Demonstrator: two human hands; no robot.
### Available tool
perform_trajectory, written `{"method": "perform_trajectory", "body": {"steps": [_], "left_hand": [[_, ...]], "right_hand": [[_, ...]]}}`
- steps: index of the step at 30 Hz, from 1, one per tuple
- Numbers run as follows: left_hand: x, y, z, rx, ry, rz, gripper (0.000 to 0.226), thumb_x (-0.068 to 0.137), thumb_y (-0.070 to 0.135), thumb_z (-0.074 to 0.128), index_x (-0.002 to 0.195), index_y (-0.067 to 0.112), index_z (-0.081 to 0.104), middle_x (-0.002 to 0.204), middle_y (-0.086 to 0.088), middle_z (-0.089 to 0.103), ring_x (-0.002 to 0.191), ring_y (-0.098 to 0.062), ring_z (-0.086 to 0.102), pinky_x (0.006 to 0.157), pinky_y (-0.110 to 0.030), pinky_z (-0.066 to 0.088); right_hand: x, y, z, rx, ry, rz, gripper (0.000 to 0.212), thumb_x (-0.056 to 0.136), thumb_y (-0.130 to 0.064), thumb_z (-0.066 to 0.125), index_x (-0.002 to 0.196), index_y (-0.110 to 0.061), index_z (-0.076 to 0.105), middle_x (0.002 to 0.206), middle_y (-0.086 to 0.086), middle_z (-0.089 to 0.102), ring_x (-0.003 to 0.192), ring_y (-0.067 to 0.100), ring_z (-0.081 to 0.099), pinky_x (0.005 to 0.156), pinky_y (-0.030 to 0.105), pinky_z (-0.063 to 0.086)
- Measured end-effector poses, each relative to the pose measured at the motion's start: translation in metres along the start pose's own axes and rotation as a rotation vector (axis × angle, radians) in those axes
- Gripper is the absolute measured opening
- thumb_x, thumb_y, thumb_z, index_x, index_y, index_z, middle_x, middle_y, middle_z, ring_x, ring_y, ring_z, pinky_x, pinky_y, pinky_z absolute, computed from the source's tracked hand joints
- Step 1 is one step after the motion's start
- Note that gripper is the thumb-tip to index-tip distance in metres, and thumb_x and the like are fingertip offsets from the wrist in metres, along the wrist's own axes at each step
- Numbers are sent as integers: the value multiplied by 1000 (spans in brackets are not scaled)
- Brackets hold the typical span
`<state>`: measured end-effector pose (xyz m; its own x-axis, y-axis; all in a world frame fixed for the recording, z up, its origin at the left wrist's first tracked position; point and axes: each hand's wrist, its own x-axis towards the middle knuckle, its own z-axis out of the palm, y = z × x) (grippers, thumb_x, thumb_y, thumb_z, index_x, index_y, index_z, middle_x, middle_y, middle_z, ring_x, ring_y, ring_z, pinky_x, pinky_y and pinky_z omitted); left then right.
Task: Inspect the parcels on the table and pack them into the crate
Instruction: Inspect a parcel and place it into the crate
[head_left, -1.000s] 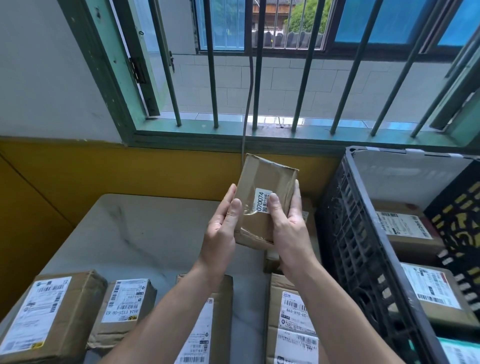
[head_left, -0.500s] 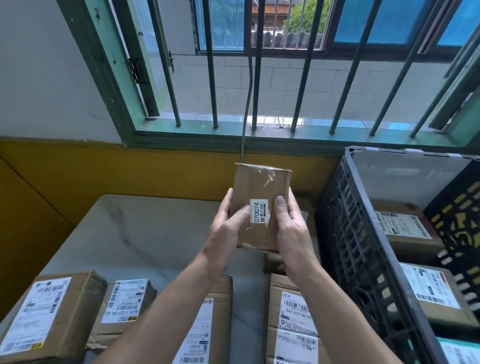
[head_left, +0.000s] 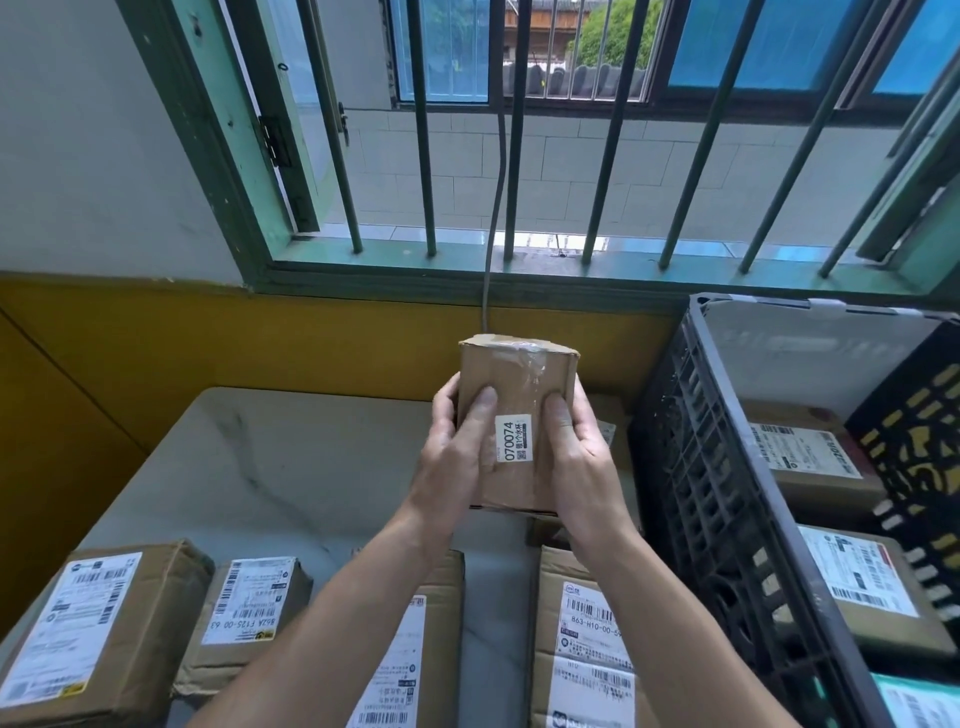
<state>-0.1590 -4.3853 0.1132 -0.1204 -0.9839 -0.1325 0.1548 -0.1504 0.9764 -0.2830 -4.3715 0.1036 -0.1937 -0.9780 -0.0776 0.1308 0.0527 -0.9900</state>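
I hold a small brown cardboard parcel (head_left: 519, 384) upright above the table, a white sticker reading 070074 facing me. My left hand (head_left: 457, 452) grips its left side, my right hand (head_left: 576, 457) its right side, both thumbs on the front face. A black plastic crate (head_left: 711, 467) stands at the right with several labelled parcels (head_left: 800, 447) inside. More labelled cardboard parcels lie along the near edge of the grey marble table (head_left: 270, 467): one at far left (head_left: 93, 623), a smaller one (head_left: 249, 608), and one (head_left: 582, 639) under my right forearm.
A barred window with a green frame (head_left: 467, 270) and a yellow wall strip stand behind the table. A grey cable (head_left: 493, 208) hangs down from the window to behind the held parcel. Another parcel (head_left: 608, 421) lies behind my right hand beside the crate.
The held parcel has been turned from tilted to upright, its sticker face now squarely toward me, and lowered slightly. Both hands stayed on it.
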Motion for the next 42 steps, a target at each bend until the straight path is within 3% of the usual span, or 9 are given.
{"method": "perform_trajectory", "body": {"steps": [2,5,12,20,26,29,32,36,42], "left_hand": [[1,4,0,39,39,13,77,76,83,62,142,45,51,139,-2,64,117,-19,70,92,-40,62],[0,4,1,31,60,63,92,55,97,62,135,52,58,146,-3,56,120,-19,68,84,-35,64],[-3,-5,7,-13,-17,54,77,84,70,60,151,37,42,134,-4,68,108,-18,74,81,-33,64],[-2,10,9,16,38,21,65,79,74,35,132,38,40,105,8,71,77,4,74,59,-17,57],[-4,6,11,-74,16,-15,69,86,64,46,145,28,52,118,-9,75,104,-25,75,78,-42,64],[-4,7,12,-97,-37,5,56,90,46,46,143,31,54,122,-6,75,110,-31,72,90,-55,61],[-1,10,13,-78,-72,-1,56,95,40,50,150,30,46,127,-3,73,116,-28,71,100,-53,57],[0,8,11,-74,-90,-22,62,105,36,54,161,30,29,130,1,72,116,-18,71,108,-47,52],[4,6,8,-106,-116,-26,72,92,27,55,160,22,32,136,-5,69,126,-28,66,114,-54,45]], "right_hand": [[-3,-1,2,-26,-32,-10,75,89,-65,52,159,-45,30,153,-8,54,136,15,57,113,47,48],[-6,-4,2,-13,-33,-22,79,87,-66,56,158,-45,31,156,-10,51,138,14,55,114,46,48],[-5,-18,1,5,72,-19,83,84,-79,45,153,-32,47,128,1,73,110,18,73,96,46,60],[-11,-12,4,11,47,-17,83,81,-83,52,153,-41,44,138,-2,67,121,20,69,100,50,57],[-10,-15,3,-2,86,-4,94,76,-85,57,154,-35,42,134,2,68,111,21,73,91,51,62],[-8,-14,0,33,103,35,60,102,-45,57,158,-30,38,127,1,70,103,17,74,87,43,63],[-7,-15,-2,83,90,44,54,106,-25,51,158,-24,37,123,0,73,99,12,75,83,30,62],[-7,-15,-1,116,75,44,57,105,-27,55,159,-27,35,109,-6,77,96,14,77,84,36,62],[-5,-15,-3,104,50,61,58,105,-31,57,159,-28,36,127,0,73,105,18,76,91,44,62]]}}
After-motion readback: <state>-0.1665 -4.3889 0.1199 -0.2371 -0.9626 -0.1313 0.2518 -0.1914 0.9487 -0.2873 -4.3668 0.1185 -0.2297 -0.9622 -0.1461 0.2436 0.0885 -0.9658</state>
